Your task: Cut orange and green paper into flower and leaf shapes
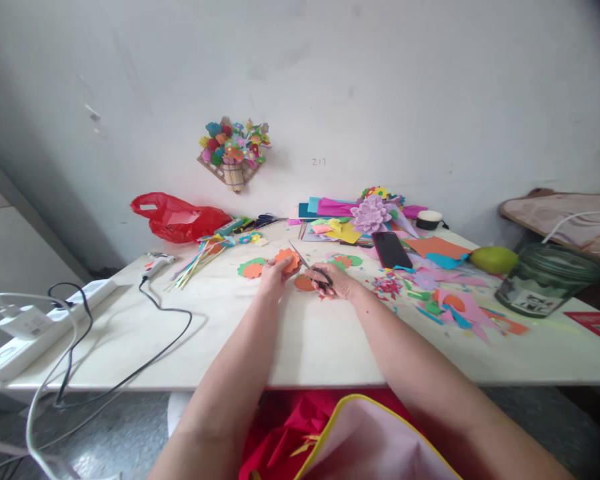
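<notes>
Between the thumb and fingers of my left hand (274,276) is an orange scalloped cutout (289,260), held just above the table. My right hand (334,280) grips a pair of scissors (322,275) with dark handles; the blades point up and left, beside the cutout's right edge. Whether the blades touch it I cannot tell. Left of my left hand lie green and orange scalloped pieces (253,269). An orange round piece (305,283) rests between my hands. More green and orange cutouts (345,261) lie just beyond my right hand.
A dark phone (391,251), colourful scraps (460,307) and a glass jar (540,283) occupy the right side. On the left are a glue gun (157,265), its cord, a power strip (55,327) and thin sticks (200,262). A red bag (180,220) sits at the back.
</notes>
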Tool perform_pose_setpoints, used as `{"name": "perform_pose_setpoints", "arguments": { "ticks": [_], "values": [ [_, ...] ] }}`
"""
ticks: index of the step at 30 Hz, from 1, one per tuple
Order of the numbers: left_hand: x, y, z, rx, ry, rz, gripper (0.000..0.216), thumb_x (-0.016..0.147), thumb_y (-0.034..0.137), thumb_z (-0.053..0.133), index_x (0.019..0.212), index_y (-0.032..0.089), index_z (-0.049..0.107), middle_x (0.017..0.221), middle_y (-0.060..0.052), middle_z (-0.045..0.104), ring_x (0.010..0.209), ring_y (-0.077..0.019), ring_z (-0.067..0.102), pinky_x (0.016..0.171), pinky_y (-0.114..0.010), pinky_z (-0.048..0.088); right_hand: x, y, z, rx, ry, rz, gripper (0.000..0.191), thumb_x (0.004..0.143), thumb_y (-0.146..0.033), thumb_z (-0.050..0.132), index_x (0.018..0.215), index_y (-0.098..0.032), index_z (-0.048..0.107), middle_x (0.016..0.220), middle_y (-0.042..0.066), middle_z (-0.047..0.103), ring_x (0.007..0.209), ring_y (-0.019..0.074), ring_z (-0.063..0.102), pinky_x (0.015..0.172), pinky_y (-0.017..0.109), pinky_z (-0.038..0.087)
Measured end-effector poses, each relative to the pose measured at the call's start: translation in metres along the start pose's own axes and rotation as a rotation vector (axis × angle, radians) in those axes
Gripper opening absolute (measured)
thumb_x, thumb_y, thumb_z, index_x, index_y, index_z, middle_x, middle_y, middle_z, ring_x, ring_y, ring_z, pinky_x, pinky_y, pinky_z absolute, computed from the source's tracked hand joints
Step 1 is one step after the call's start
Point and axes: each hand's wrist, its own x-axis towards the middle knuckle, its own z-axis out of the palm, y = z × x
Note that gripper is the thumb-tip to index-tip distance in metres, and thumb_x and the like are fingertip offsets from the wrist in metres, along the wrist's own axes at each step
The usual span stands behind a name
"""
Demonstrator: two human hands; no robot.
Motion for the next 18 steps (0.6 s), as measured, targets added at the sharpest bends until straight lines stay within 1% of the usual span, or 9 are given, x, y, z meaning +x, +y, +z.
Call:
{"name": "perform_pose_setpoints", "arguments": {
  "ticks": [3,6,8,13,18],
  "values": [
    [-0.0008,0.001,-0.0003,0.014,-0.026,-0.002,0.021,0.06,0.012,0.086,0.073,0.015,0.07,0.076,-0.008,0.075,0.082,-0.0266,0.075,0.09,-0.046,0.062,-0.0004,-0.0004,-0.0002,-0.007,-0.001,-0.001,0.031,0.09,-0.038,0.074,0.079,-0.018,0.054,0.054,-0.006,0.06,0.03,0.0037,0.043,0.029,0.015,0.033],
    [-0.0008,0.0011,-0.0007,0.012,-0.034,-0.006,0.024,0.06,0.015,0.089,0.075,0.016,0.07,0.076,-0.009,0.075,0.088,-0.0297,0.076,0.093,-0.049,0.06,-0.0013,-0.0023,0.0006,-0.015,0.002,0.0,0.03,0.089,-0.037,0.074,0.078,-0.018,0.054,0.054,-0.006,0.06,0.031,0.0036,0.042,0.029,0.014,0.031],
    [-0.0004,0.0006,-0.0012,0.018,-0.04,-0.008,0.026,0.06,0.016,0.09,0.076,0.016,0.07,0.076,-0.008,0.075,0.088,-0.0291,0.075,0.092,-0.048,0.06,-0.0016,-0.0032,0.001,-0.018,0.007,-0.003,0.029,0.089,-0.036,0.074,0.078,-0.018,0.055,0.053,-0.006,0.059,0.031,0.0038,0.042,0.028,0.014,0.029],
    [0.0007,-0.0014,-0.0027,0.027,-0.053,0.012,0.03,0.055,0.019,0.091,0.075,0.014,0.07,0.076,-0.007,0.075,0.078,-0.0247,0.074,0.088,-0.044,0.06,-0.0009,-0.0027,0.0009,-0.018,0.021,-0.011,0.03,0.084,-0.037,0.077,0.076,-0.018,0.055,0.051,-0.006,0.057,0.032,0.0048,0.045,0.027,0.014,0.024],
    [0.0017,-0.0019,-0.0048,0.025,-0.067,0.011,0.032,0.054,0.02,0.093,0.077,0.014,0.07,0.077,-0.008,0.075,0.084,-0.0278,0.075,0.091,-0.047,0.059,0.0,-0.0029,0.0018,-0.037,0.026,-0.013,0.032,0.083,-0.039,0.077,0.074,-0.018,0.055,0.05,-0.006,0.057,0.031,0.0048,0.044,0.027,0.015,0.024]
  ]
}}
